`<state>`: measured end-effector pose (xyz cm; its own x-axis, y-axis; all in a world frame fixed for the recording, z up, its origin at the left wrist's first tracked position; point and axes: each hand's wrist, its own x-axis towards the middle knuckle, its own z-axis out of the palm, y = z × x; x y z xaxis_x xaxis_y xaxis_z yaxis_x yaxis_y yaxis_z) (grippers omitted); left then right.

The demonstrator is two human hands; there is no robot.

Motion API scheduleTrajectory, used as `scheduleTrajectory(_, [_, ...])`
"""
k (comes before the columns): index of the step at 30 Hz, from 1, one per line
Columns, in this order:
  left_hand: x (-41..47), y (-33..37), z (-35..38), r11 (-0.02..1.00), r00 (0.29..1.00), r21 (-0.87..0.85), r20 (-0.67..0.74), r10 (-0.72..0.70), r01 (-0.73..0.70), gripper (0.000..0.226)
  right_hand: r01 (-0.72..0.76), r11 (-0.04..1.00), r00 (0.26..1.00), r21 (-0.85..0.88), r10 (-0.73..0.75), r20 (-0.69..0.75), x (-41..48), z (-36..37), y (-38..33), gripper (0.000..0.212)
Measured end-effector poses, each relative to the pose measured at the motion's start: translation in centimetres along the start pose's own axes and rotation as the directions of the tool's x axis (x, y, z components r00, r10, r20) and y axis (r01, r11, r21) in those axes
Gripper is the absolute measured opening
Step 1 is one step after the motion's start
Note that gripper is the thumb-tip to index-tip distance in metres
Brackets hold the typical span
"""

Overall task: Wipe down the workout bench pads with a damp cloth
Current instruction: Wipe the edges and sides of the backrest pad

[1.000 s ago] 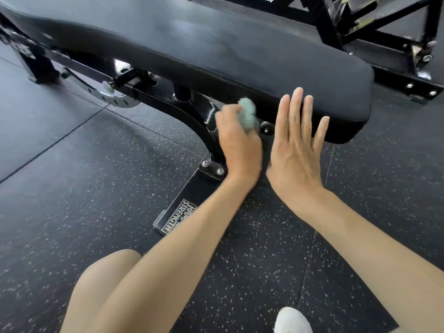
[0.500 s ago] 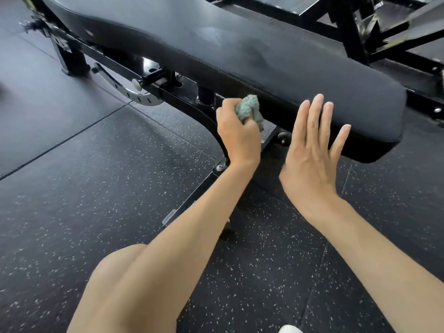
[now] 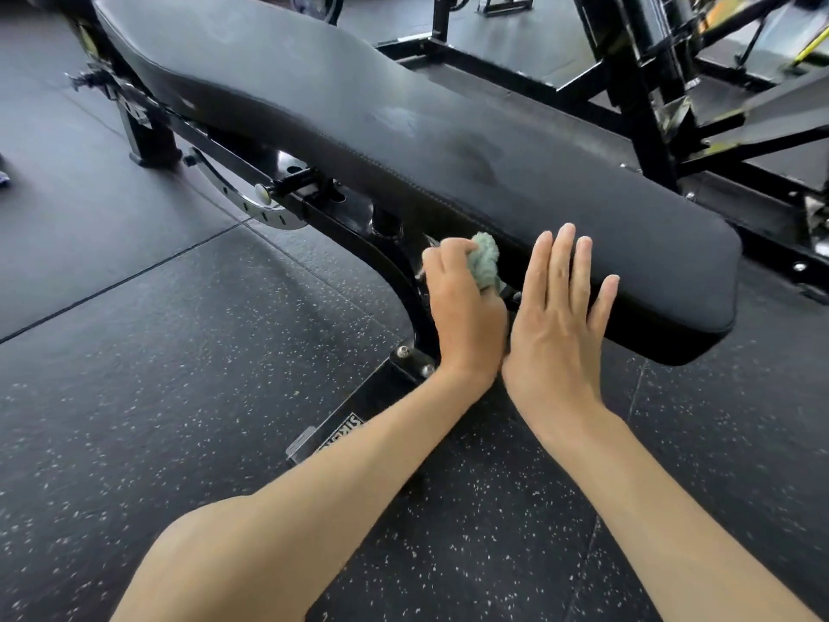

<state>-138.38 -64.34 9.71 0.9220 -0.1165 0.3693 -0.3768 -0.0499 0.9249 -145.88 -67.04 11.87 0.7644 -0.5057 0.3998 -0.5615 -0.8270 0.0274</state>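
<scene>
A long black bench pad (image 3: 403,127) runs from the upper left to the right, with faint damp streaks on top. My left hand (image 3: 464,312) is shut on a bunched pale green cloth (image 3: 486,264) and presses it against the pad's near side edge, just under the seam. My right hand (image 3: 560,316) is open with fingers spread a little, flat against the same side edge, to the right of the cloth. The two hands nearly touch at the wrists.
The bench's black steel frame (image 3: 381,249) curves down to a bolted foot plate (image 3: 359,410) on the speckled rubber floor (image 3: 157,374). A silver adjustment arc (image 3: 242,199) sits under the pad at left. Another black machine frame (image 3: 637,96) stands behind the bench.
The view has shifted and lifted, showing more of the pad. My left hand with the cloth has slid along the pad's side edge; my right hand now sits closer to it.
</scene>
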Motion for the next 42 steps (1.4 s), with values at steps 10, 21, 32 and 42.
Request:
scheduleTrajectory(10, [2.5,-1.1,-0.4,0.999,0.990,-0.012,-0.133,0.043,-0.045,0.019,0.021,1.000,1.000,0.000,-0.021,-0.019,1.8,0.1,-1.4,0.075])
scheduleTrajectory(21, [5.8,-2.0,-2.3,0.996,0.994,0.047,-0.083,-0.074,0.078,0.030,0.078,0.995,0.997,-0.054,-0.078,-0.003,3.9,0.4,-3.5,0.085])
scheduleTrajectory(32, [9.2,-3.6,-3.0,0.999,0.949,-0.007,-0.310,-0.047,0.047,0.018,0.244,0.963,0.970,-0.116,-0.244,0.013,8.4,1.5,-7.5,0.067])
scheduleTrajectory(42, [16.9,-5.1,-7.0,0.990,0.943,0.071,-0.318,-0.093,0.121,0.035,0.211,0.974,0.964,-0.086,-0.222,-0.144,11.5,3.5,-10.2,0.081])
